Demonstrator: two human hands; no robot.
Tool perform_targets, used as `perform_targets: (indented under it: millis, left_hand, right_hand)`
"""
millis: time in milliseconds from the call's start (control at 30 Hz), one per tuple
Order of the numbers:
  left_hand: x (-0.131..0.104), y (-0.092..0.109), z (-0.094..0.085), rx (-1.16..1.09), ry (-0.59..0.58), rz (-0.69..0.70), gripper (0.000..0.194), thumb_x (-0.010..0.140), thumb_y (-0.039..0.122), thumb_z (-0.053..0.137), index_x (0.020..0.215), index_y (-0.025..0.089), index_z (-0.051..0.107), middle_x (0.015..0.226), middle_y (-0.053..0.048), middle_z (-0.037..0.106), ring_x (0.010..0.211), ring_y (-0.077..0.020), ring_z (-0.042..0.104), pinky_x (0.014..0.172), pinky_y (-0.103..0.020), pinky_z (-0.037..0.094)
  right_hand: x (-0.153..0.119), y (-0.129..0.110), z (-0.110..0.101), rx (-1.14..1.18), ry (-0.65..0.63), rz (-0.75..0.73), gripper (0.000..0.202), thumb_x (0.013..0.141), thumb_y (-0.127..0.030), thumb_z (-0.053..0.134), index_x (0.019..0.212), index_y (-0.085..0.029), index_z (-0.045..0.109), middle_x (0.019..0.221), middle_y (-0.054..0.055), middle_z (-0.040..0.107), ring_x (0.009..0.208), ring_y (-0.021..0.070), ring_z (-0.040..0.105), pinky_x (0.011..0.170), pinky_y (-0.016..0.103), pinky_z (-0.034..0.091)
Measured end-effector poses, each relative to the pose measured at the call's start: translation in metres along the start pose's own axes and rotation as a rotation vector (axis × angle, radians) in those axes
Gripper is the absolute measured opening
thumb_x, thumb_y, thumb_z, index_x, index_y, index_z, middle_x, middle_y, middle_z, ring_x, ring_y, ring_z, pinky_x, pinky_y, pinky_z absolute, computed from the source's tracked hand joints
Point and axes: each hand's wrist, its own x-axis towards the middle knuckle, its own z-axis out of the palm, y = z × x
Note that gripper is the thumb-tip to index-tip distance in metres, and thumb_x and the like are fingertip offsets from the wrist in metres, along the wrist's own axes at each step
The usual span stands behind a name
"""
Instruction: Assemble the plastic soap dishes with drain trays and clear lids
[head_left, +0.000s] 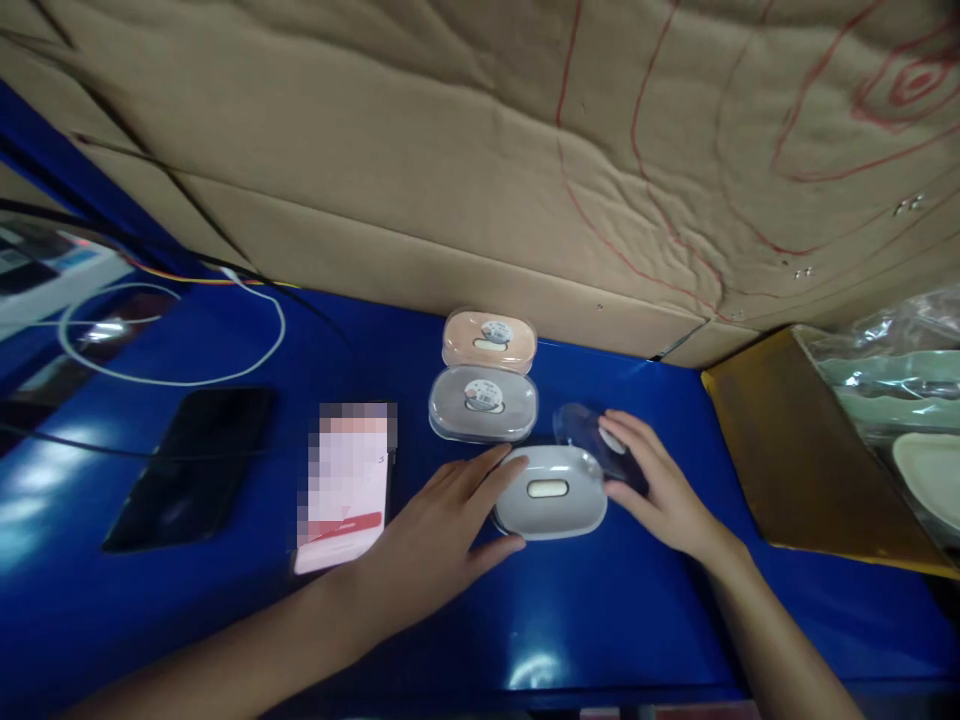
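Note:
A light grey soap dish [551, 515] lies uncovered on the blue table, with a pale oval piece in its middle. My left hand [442, 530] grips its left end, fingers at the far edge and thumb at the near one. Just right of the dish, my right hand [660, 480] is closed on a clear lid [577, 425], which is tilted and carries a round label partly hidden by the fingers. Behind stand a lidded grey soap dish [450, 405] and, farther back, a lidded peach soap dish [461, 340], each with a round sticker.
A phone with a lit screen [345, 500] and a dark phone [195, 460] lie to the left, near a white cable [281, 330]. A cardboard wall [375, 150] rises behind. At right stands an open carton [810, 450] holding plastic-wrapped green items [892, 375].

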Motion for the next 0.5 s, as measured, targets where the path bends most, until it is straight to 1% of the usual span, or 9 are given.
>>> perform_targets:
  millis: [67, 100, 233, 400, 500]
  left_hand:
    - [-0.001, 0.0, 0.001, -0.051, 0.009, -0.05, 0.092, 0.09, 0.031, 0.085, 0.162, 0.029, 0.028, 0.157, -0.014, 0.056, 0.137, -0.0359, 0.062, 0.111, -0.056, 0.056]
    - [-0.001, 0.0, 0.002, -0.068, 0.013, -0.071, 0.097, 0.089, 0.032, 0.086, 0.164, 0.03, 0.025, 0.156, -0.014, 0.057, 0.136, -0.0356, 0.063, 0.111, -0.056, 0.057]
    - [-0.001, -0.001, 0.004, -0.101, 0.013, -0.099, 0.106, 0.089, 0.036, 0.087, 0.168, 0.032, 0.016, 0.158, -0.015, 0.055, 0.139, -0.0359, 0.062, 0.112, -0.056, 0.056]
    - [-0.002, -0.005, 0.008, -0.113, -0.032, -0.034, 0.101, 0.094, 0.039, 0.082, 0.169, 0.034, 0.015, 0.164, -0.013, 0.049, 0.147, -0.0327, 0.055, 0.118, -0.055, 0.052]
    - [-0.003, -0.009, 0.011, -0.101, -0.038, -0.011, 0.096, 0.096, 0.041, 0.078, 0.169, 0.033, 0.017, 0.166, -0.013, 0.047, 0.149, -0.0321, 0.051, 0.119, -0.055, 0.05]
  right_hand:
    - [-0.002, -0.012, 0.005, 0.002, -0.072, -0.101, 0.071, 0.103, -0.054, 0.064, 0.163, -0.03, 0.037, 0.163, 0.016, 0.044, 0.151, 0.0335, 0.046, 0.12, 0.052, 0.047]
    - [-0.002, -0.018, 0.008, -0.015, -0.088, -0.147, 0.072, 0.101, -0.056, 0.066, 0.163, -0.029, 0.038, 0.162, 0.016, 0.045, 0.15, 0.0341, 0.046, 0.119, 0.053, 0.048]
    - [-0.002, -0.036, 0.017, -0.099, -0.082, -0.277, 0.072, 0.1, -0.056, 0.067, 0.161, -0.026, 0.042, 0.16, 0.016, 0.047, 0.153, 0.0361, 0.041, 0.119, 0.056, 0.047]
    - [-0.002, -0.043, 0.016, -0.231, -0.055, -0.364, 0.07, 0.101, -0.051, 0.068, 0.161, -0.024, 0.043, 0.158, 0.018, 0.049, 0.154, 0.0389, 0.037, 0.117, 0.063, 0.046]
    - [-0.002, -0.045, 0.015, -0.259, -0.055, -0.372, 0.068, 0.102, -0.05, 0.068, 0.16, -0.023, 0.045, 0.156, 0.018, 0.051, 0.153, 0.0392, 0.038, 0.114, 0.063, 0.049]
